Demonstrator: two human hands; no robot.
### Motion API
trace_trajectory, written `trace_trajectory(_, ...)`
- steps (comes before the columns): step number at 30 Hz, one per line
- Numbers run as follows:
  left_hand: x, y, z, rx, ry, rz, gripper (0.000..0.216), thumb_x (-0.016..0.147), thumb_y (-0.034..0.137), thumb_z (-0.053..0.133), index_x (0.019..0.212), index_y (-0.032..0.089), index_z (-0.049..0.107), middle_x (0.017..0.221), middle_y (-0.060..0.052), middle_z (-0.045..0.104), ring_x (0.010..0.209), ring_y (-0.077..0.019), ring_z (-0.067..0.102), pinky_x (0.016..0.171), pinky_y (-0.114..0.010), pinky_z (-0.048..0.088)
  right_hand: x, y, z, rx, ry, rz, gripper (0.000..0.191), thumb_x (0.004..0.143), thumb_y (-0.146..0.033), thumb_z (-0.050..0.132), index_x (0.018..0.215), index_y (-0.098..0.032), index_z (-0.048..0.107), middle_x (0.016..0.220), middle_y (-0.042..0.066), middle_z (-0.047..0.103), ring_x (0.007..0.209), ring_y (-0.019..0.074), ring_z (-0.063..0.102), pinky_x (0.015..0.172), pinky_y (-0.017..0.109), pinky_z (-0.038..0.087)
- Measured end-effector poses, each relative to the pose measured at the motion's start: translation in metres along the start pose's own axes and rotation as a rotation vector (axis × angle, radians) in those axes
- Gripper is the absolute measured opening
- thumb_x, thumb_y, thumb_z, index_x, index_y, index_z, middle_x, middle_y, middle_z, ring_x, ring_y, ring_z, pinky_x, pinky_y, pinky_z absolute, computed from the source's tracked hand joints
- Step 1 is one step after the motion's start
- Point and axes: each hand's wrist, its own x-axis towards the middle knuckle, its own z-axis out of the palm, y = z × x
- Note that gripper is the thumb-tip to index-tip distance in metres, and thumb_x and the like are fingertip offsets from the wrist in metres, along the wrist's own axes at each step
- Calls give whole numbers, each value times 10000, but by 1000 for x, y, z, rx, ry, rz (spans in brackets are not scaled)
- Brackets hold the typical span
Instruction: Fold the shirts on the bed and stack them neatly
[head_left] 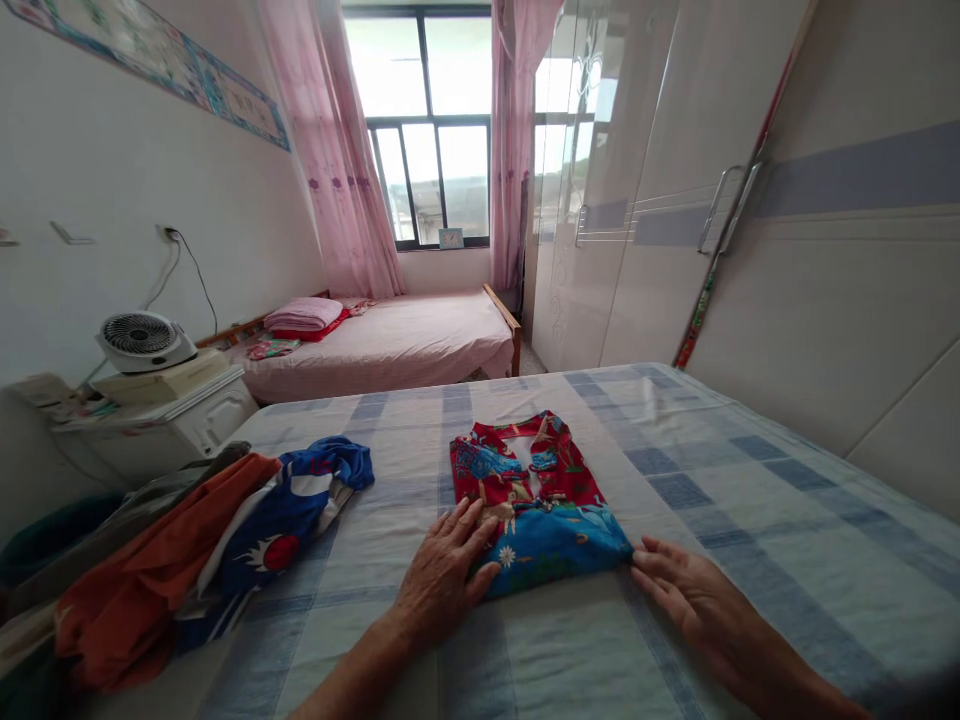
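Head view: bed with blue-checked sheet point(675, 480) fills lower frame
Folded garment point(536, 500): red and blue print, flat on sheet, centre frame, collar pointing away
Left hand point(442, 570): fingers spread, palm down on garment's lower left corner
Right hand point(686, 590): flat, fingers together, tips touching garment's lower right corner
Clothes pile point(217, 540): orange and blue pieces, left edge of frame, well apart from hands
Fan point(142, 340): white, on cabinet, left middle
Pink bed point(390, 340): upper centre, below window
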Motion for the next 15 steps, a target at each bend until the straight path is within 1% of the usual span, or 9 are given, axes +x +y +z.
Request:
trace_trajectory(2,-3,-2,8,2,1,-31,493,871,400,486,1341,260,435,1430,-82,395,1315,-285,350,1038,-485,377,-10,6,2,160,-6,45,298,539,-255,759,798,-196,624,947,82,686,1016,245,613,904,317,499)
trace_trajectory(4,-5,-3,12,7,12,-47,504,869,409,485,1344,250,436,1424,-88,404,1309,-288,360,1038,-488,376,-16,13,8,286,9,99,303,524,-226,770,788,-176,631,938,105,688,990,257,626,887,340,515)
trace_trajectory(7,-4,-3,10,13,2,-56,505,866,414,488,1336,235,450,1416,-93,416,1301,-289,373,1030,-487,386,-18,17,30,392,-17,178,280,566,-210,767,807,-158,635,934,111,689,954,239,641,879,341,519)
trace_trajectory(9,-3,-2,7,13,-8,-65,499,869,411,483,1330,224,460,1415,-94,418,1296,-288,381,1024,-483,397,-13,16,49,419,-23,189,256,598,-206,759,818,-179,631,909,69,692,914,199,650,866,314,516)
trace_trajectory(10,-3,-3,6,9,-10,-65,494,872,409,478,1329,223,462,1416,-92,417,1294,-285,384,1023,-480,399,-9,16,59,414,-26,176,245,606,-215,758,813,-195,628,890,44,693,894,185,651,859,305,513)
trace_trajectory(12,-2,-5,5,-8,-3,-56,475,881,400,463,1324,229,469,1410,-81,427,1290,-276,393,1026,-472,401,0,17,77,344,-71,98,222,631,-273,747,808,-218,624,881,15,690,897,185,644,872,314,498)
trace_trajectory(14,-2,-9,6,-37,21,-45,442,894,389,441,1309,244,488,1393,-65,453,1279,-260,412,1027,-455,407,10,23,91,205,-128,-56,244,665,-350,718,848,-224,618,937,12,683,946,210,623,924,353,462)
trace_trajectory(15,-2,-11,7,-56,33,-43,423,900,381,430,1297,253,502,1383,-56,466,1272,-251,423,1027,-446,411,15,28,97,137,-128,-147,270,679,-378,701,879,-222,609,965,16,676,963,222,613,945,377,444)
